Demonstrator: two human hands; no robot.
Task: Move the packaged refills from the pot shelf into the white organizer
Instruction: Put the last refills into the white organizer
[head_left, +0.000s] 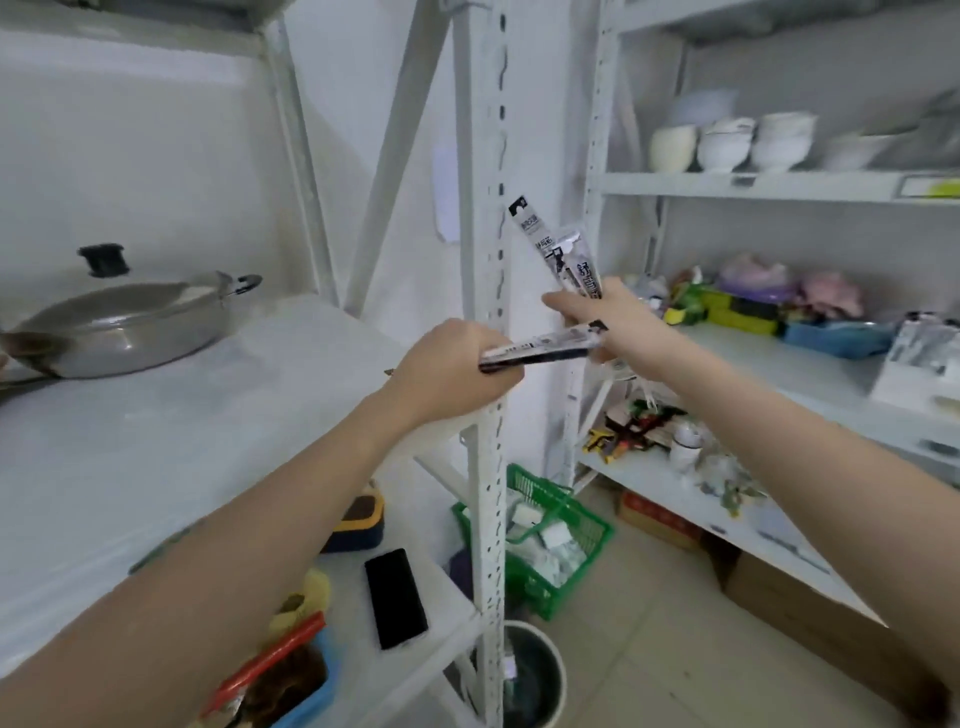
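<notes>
From the head camera, both bare forearms reach forward into the gap between two white metal racks. The left hand (457, 371) is curled closed around one long packaged refill (543, 347), which lies nearly level and sticks out to the right until its far end meets the right wrist. The right hand (597, 317) is closed on a small bundle of refill packs (558, 254) that fan upward and to the left in front of the perforated upright (491, 364); how many packs are in the bundle is hard to count, perhaps two or three, since they overlap and the print is blurred. The fingers of both hands are mostly hidden behind the packs and the backs of the hands. To the left, the pot shelf (156, 441) carries a steel pot with lid (130, 327), cut off at the frame edge. At the far right edge, a white organizer (914, 374) sits on the right-hand shelf, only partly in frame, with something pale and grey standing in it that is too smeared to identify. Above it a row of white bowls (727, 143) is soft with blur. Below, a green basket (561, 540) stands on the floor, partly hidden by the upright.
</notes>
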